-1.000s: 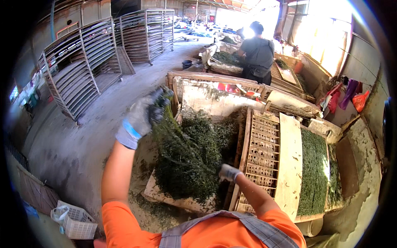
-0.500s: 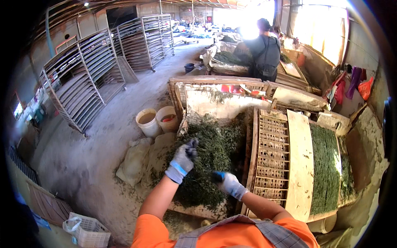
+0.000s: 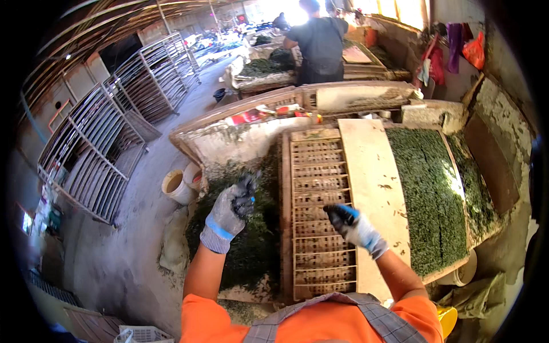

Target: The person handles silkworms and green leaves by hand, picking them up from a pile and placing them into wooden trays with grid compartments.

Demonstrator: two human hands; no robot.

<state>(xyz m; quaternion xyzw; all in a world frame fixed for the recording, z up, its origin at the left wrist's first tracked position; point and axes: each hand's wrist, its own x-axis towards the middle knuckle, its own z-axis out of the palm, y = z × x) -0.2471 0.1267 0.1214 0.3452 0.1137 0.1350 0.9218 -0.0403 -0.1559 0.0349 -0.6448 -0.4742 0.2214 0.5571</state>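
Observation:
My left hand (image 3: 230, 208), in a grey glove with black fingers and a blue band, hovers over a heap of dark green shredded plant matter (image 3: 243, 257) in a wooden bin. Its fingers are curled in; what they hold, if anything, is hidden. My right hand (image 3: 355, 227), gloved alike, is above the seam between a slatted wooden frame (image 3: 320, 251) and a pale board (image 3: 377, 183). Its dark fingers are bunched and point left; I cannot make out anything in them. Right of the board lies a flat, even layer of green shreds (image 3: 429, 200).
Tall slatted racks (image 3: 94, 154) stand at the left across the floor. Beside the bin is a white bucket (image 3: 178, 187). Ahead, beyond a wooden partition (image 3: 366, 94), a person in dark clothes (image 3: 321, 48) is at another bench. Coloured bags (image 3: 473, 52) hang at the right wall.
The view has swung right. My right hand has moved from over the green heap to above the slatted frame and board. My left hand stays over the heap.

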